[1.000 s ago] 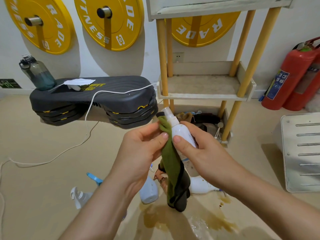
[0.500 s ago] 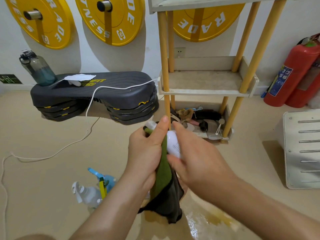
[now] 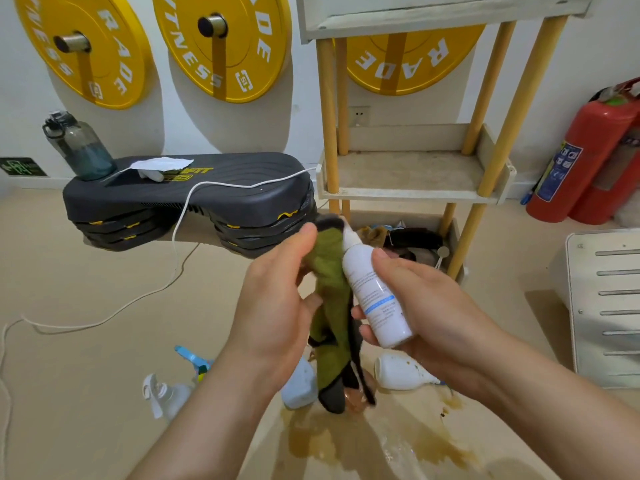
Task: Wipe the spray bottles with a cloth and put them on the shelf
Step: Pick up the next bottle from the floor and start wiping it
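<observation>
In front of shelf (image 3: 408, 196): white spray bottle (image 3: 375, 292) gripped round lower body by right hand (image 3: 429, 317); cloth (image 3: 330, 289) pinched by left hand (image 3: 277, 306), pressed against neck. Judged light, prob. slippery; mid-body hold advised.

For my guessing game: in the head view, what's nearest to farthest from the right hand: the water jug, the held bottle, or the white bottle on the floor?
1. Held bottle: in the right hand itself.
2. Floor bottle: lying just below that hand.
3. Water jug: far left, standing on the black step.
</observation>
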